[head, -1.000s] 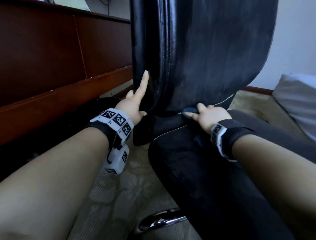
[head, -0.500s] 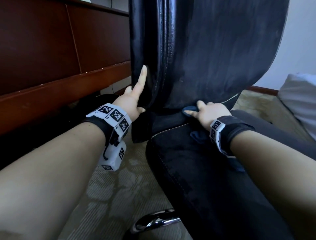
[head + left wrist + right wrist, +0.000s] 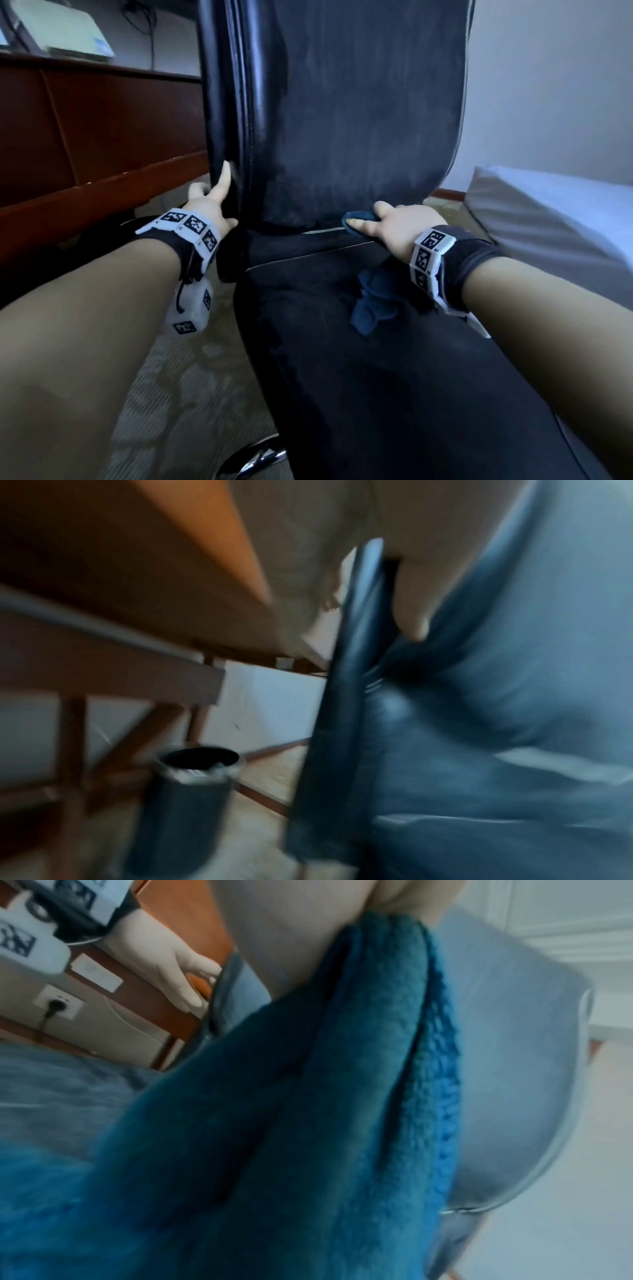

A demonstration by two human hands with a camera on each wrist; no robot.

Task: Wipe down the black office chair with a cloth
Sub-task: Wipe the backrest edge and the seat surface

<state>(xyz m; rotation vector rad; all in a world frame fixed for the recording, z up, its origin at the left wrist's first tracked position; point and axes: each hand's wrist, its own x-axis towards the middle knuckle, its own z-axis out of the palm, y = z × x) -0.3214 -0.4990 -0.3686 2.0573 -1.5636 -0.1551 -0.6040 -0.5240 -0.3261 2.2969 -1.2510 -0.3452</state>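
**Cloth at the seat crease, one hand steadying the backrest**

A dark round waste bin (image 3: 192, 799) stands on the floor under the wooden table (image 3: 96, 137), its rim edged by what looks like a pale liner; the left wrist view is too blurred to tell what lies inside it.

The black office chair (image 3: 359, 120) stands just beside the table, its backrest upright and its seat running toward the camera. The right hand (image 3: 404, 226) presses a blue cloth (image 3: 373, 301) into the crease where backrest meets seat. Its grip is closed round the cloth, thumb and fingers curled over a bunched end, while the loose remainder trails down onto the seat below the wrist. In the right wrist view the cloth (image 3: 308, 1123) fills most of the frame and hides the fingers holding it.

The left hand (image 3: 212, 202) rests on the left edge of the backrest, index finger straight and laid along the padded side; its grip holds nothing. The other fingers pass behind the backrest edge and cannot be seen from the head view.

A chrome base leg (image 3: 253, 459) shows under the seat, cut off by the bottom edge. A white bed (image 3: 548, 212) stands to the right, partly out of frame. Pale papers (image 3: 68, 34) on the table are blurred.
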